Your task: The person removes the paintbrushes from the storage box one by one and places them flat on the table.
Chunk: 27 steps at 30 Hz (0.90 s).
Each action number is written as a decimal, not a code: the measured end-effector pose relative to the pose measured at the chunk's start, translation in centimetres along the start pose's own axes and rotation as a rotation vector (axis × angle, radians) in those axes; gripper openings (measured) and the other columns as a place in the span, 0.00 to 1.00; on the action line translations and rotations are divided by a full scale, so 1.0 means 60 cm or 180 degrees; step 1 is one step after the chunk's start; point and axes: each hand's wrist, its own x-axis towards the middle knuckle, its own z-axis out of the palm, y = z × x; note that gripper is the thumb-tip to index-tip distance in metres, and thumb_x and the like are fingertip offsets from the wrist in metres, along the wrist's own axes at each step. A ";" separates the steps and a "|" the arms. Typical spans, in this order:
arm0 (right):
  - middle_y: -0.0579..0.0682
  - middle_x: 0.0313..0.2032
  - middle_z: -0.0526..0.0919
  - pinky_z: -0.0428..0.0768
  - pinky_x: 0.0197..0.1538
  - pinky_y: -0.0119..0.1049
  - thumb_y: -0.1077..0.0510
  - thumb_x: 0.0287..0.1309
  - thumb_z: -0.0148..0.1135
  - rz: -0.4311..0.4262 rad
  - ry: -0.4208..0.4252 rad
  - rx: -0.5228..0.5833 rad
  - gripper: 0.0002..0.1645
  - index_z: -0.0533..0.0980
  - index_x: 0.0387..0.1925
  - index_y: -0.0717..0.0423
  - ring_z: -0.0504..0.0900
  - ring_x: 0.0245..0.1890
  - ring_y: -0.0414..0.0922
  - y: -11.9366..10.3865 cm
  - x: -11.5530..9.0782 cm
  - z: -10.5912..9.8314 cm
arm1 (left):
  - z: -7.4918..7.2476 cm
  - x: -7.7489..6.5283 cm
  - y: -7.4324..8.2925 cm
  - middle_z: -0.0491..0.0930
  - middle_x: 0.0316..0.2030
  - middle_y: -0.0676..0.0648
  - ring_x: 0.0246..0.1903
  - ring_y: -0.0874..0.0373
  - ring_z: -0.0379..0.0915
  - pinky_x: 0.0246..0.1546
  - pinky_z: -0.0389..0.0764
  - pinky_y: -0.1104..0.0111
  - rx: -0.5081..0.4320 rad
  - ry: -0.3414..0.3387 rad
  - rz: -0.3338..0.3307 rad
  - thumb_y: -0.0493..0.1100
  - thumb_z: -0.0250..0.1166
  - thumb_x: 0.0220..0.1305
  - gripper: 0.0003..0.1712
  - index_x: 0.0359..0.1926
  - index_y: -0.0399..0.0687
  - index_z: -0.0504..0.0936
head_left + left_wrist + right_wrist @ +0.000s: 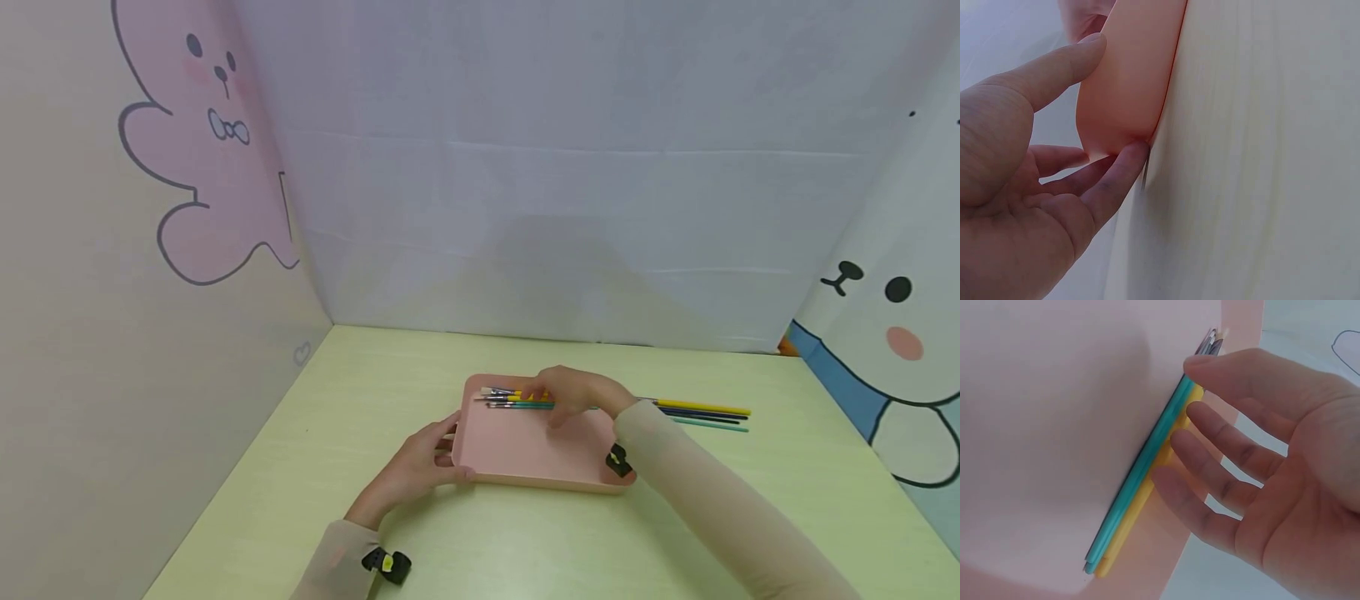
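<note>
A shallow pink tray [525,450] lies on the table. My left hand [420,458] grips its near left corner, thumb on the near wall and fingers around the left side; the left wrist view shows the thumb [1088,56] against the wall [1129,81]. Inside the tray, along its far side, lies a bundle of paintbrushes [510,398] with teal and yellow handles, bristles to the left. My right hand [573,393] is over this bundle. In the right wrist view its fingers are loosely bent and spread beside the teal brushes [1141,462]; whether the fingertips touch them is unclear.
More paintbrushes, with a yellow handle [705,407], dark handles and a teal handle [708,424], lie on the table to the right of the tray. A pale curtain [525,208] backs the table [360,392], with cartoon-printed sheets on both sides.
</note>
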 end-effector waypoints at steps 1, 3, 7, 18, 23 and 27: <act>0.53 0.59 0.83 0.81 0.66 0.49 0.66 0.57 0.76 0.0018 -0.0008 -0.0012 0.33 0.81 0.66 0.55 0.80 0.60 0.52 0.000 0.002 0.000 | 0.000 0.000 0.000 0.72 0.72 0.40 0.62 0.46 0.79 0.58 0.86 0.62 -0.0001 -0.0003 0.0005 0.46 0.82 0.60 0.59 0.84 0.48 0.58; 0.53 0.58 0.83 0.81 0.66 0.49 0.66 0.57 0.76 0.0050 -0.0036 -0.0042 0.33 0.81 0.65 0.54 0.80 0.59 0.51 -0.001 0.004 0.001 | 0.000 0.000 0.000 0.72 0.71 0.40 0.61 0.46 0.79 0.58 0.86 0.62 0.0012 -0.0004 0.0005 0.46 0.82 0.60 0.59 0.84 0.48 0.58; 0.52 0.58 0.84 0.82 0.65 0.49 0.64 0.57 0.77 0.0019 -0.0048 -0.0095 0.31 0.82 0.64 0.55 0.81 0.59 0.51 -0.002 0.008 0.003 | -0.001 -0.001 -0.001 0.73 0.71 0.40 0.61 0.47 0.79 0.58 0.86 0.62 0.0009 -0.0005 0.0001 0.46 0.82 0.60 0.59 0.84 0.48 0.58; 0.54 0.58 0.82 0.83 0.62 0.45 0.62 0.60 0.78 -0.0166 -0.0113 -0.0194 0.30 0.82 0.64 0.60 0.82 0.57 0.50 -0.001 0.014 0.007 | -0.001 0.000 -0.001 0.72 0.72 0.41 0.61 0.47 0.79 0.59 0.86 0.62 0.0047 0.0008 0.0013 0.47 0.82 0.59 0.59 0.84 0.48 0.57; 0.53 0.58 0.84 0.83 0.62 0.45 0.64 0.60 0.78 -0.0095 -0.0146 -0.0172 0.30 0.82 0.64 0.59 0.82 0.57 0.50 -0.001 0.017 0.011 | -0.001 -0.001 -0.001 0.73 0.70 0.40 0.61 0.46 0.79 0.58 0.86 0.62 0.0058 0.0009 0.0014 0.48 0.83 0.59 0.59 0.84 0.47 0.58; 0.50 0.55 0.85 0.83 0.60 0.42 0.69 0.58 0.75 -0.0022 -0.0137 -0.0106 0.30 0.83 0.63 0.56 0.81 0.54 0.48 0.000 0.017 0.012 | -0.001 -0.001 -0.001 0.72 0.71 0.39 0.62 0.45 0.78 0.58 0.86 0.63 0.0057 0.0000 0.0034 0.47 0.83 0.59 0.59 0.84 0.46 0.58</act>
